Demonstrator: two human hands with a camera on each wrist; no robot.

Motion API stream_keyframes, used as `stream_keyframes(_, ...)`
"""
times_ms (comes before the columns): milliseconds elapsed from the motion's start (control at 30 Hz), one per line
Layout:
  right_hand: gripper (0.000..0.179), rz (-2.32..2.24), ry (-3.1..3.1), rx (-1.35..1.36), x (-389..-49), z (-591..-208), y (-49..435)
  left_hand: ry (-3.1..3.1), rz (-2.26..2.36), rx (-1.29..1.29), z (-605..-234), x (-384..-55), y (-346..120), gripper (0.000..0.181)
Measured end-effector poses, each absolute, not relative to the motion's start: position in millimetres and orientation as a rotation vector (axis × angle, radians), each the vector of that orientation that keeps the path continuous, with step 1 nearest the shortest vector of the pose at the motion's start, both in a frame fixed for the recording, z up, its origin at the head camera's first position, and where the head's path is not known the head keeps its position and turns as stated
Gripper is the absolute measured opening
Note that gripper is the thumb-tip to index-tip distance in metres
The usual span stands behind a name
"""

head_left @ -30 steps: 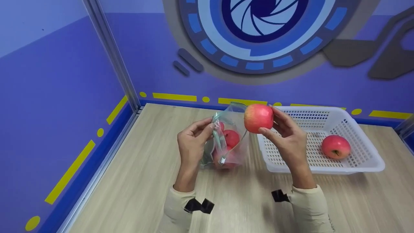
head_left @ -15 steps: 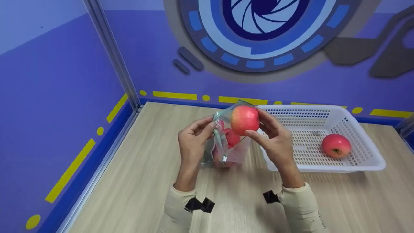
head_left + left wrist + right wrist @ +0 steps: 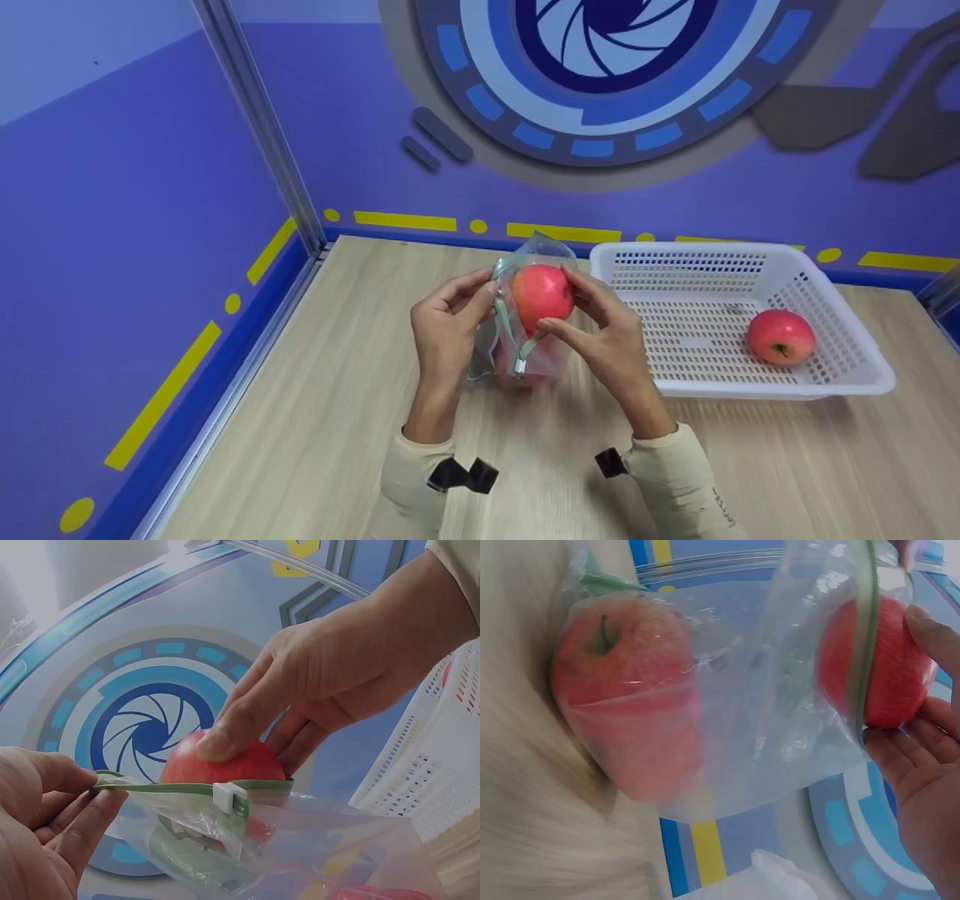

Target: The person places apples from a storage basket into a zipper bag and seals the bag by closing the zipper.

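The fingers of the right hand are gripping a red apple, the thumb pressing one side and the other fingers supporting the opposite side. The fingers of the left hand are pinching the green-edged rim of a clear bag and holding nothing else. The apple is lying between the two hands, touching the right fingers on their left side and sitting just beside the left fingers, so the right hand is the nearer one. Being round, it is showing no clear long axis. It is sitting partway through the bag's mouth: in the left wrist view its lower part is disappearing behind the rim, while its upper part is standing above it under the right thumb. The mouth is gaping toward the right hand, with a white slider hanging at its near edge. Deeper down, bagged fruit is resting on or just above the counter. Farther right, another apple is lying inside a white basket, well apart from both hands.
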State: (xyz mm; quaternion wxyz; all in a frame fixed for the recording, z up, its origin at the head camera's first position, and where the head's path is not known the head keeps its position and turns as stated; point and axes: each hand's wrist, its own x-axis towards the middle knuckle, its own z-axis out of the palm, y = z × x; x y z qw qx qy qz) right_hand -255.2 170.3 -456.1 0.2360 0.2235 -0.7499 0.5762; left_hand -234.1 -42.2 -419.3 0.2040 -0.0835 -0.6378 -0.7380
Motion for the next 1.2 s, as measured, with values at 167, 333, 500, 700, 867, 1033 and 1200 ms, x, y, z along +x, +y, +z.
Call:
stream_keyframes(167,0.079,1.439,-2.117,0.682,-257,-459,166,-1.773,-2.053,-0.228,-418,-233,-40,0.022)
stream_keyframes(333,0.079,1.252,-2.189,0.736,-258,-460,166,-1.746,-2.062,-0.222,-418,-233,-39,0.022)
stream_keyframes(500,0.077,1.089,-2.27,0.763,-261,-463,167,-1.697,-2.078,-0.175,-418,-232,-39,0.022)
stream_keyframes(700,0.064,0.903,-2.217,0.789,-265,-471,177,-1.586,-2.123,-0.072,-418,-234,-40,0.021)
stream_keyframes(867,0.044,0.875,-2.008,0.704,-270,-474,187,-1.501,-2.178,-0.016,-416,-235,-42,0.021)
stream_keyframes(1033,0.038,0.891,-1.906,0.589,-274,-470,195,-1.484,-2.184,-0.028,-415,-235,-42,0.022)
stream_keyframes(1200,0.034,0.999,-1.994,0.488,-274,-468,203,-1.487,-2.175,-0.037,-415,-234,-44,0.022)
